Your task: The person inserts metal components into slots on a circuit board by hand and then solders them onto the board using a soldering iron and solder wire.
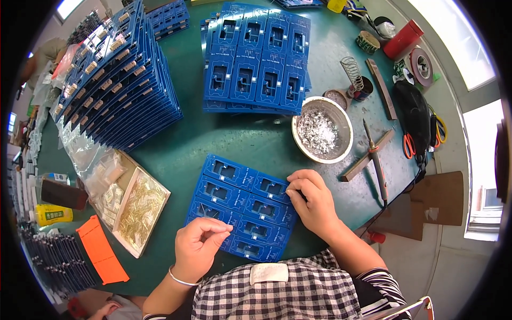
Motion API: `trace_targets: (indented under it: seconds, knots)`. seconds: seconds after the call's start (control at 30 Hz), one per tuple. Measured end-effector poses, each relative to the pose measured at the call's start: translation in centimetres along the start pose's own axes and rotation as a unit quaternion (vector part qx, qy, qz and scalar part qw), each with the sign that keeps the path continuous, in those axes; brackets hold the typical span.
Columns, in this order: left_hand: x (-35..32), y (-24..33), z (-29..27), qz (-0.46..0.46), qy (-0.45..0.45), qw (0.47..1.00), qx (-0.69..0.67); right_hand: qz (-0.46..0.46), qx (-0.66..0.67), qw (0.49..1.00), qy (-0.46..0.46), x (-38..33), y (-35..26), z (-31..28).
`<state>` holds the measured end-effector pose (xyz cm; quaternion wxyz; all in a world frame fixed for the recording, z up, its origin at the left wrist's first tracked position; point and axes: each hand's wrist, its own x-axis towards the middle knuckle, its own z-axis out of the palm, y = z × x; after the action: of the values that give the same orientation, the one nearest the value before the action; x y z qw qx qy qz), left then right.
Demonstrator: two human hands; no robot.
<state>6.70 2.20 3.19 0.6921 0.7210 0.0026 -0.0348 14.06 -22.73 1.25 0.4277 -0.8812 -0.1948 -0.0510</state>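
Observation:
A blue circuit board panel (247,182) with rows of rectangular cut-outs lies flat on the table in front of me, slightly turned. Over its lower left part, my left hand (200,246) is closed in a pinch; something tiny and pale shows at the fingertips, too small to name. My right hand (313,204) is at the panel's upper right edge, its thumb and curled forefinger closed together against the board. Whatever lies between those fingertips is hidden. To the left, a shallow tray (154,214) holds many thin, brass-coloured pins.
Stacked blue panels (256,58) stand at the far middle, with a tall leaning stack (125,80) at far left. A white bowl (347,130) of silvery scraps, a soldering iron (376,162), a coiled spring holder (352,72) and orange-handled scissors (409,145) occupy the right side.

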Motion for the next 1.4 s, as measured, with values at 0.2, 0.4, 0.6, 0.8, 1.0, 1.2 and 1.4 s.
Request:
trace_targets:
  seconds: [0.2,0.4,0.6,0.8,1.0,1.2,1.4]
  knots:
    - [-0.1,-0.1,0.1,-0.016,0.006,1.000,-0.017,-0.111,-0.127,0.986,-0.002,0.1,-0.5,0.0]
    - [0.0,0.2,0.3,-0.018,0.009,0.999,-0.034,-0.176,-0.259,0.949,-0.034,0.4,-0.7,-0.4]
    - [0.3,0.7,-0.2,-0.165,0.026,0.956,-0.241,-0.200,-0.296,0.933,-0.032,1.0,-1.2,-0.9]
    - [0.5,0.7,0.2,-0.205,0.037,0.913,-0.352,-0.150,-0.347,0.923,-0.070,-0.3,-3.5,-1.8]
    - [0.5,0.5,1.1,-0.211,0.007,0.910,-0.357,-0.115,-0.107,0.985,-0.070,-0.1,-4.2,-1.1]
    - [-0.2,0.6,2.4,-0.187,-0.014,0.945,-0.269,-0.062,0.101,0.989,-0.090,-0.6,-6.2,2.0]
    - [-0.2,0.4,2.6,-0.101,-0.041,0.987,-0.121,-0.048,0.180,0.976,-0.108,-0.9,-5.0,1.6]
